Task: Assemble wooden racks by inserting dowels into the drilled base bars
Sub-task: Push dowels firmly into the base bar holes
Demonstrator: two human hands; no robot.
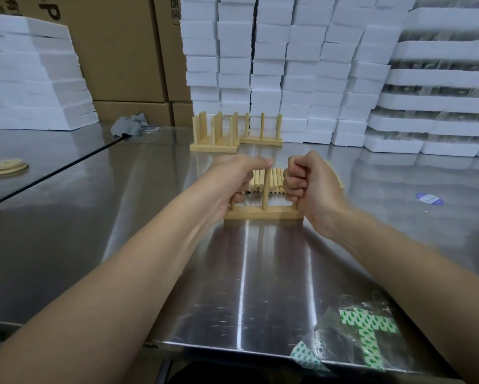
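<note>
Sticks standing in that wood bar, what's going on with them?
A person is building a wooden rack on a metal table. Three dowels stand upright in the base bar. The left hand grips the left dowel, and the right hand grips the right dowel. The middle dowel stands between them. Loose dowels lie in a row just behind, and finished racks stand farther back.
</note>
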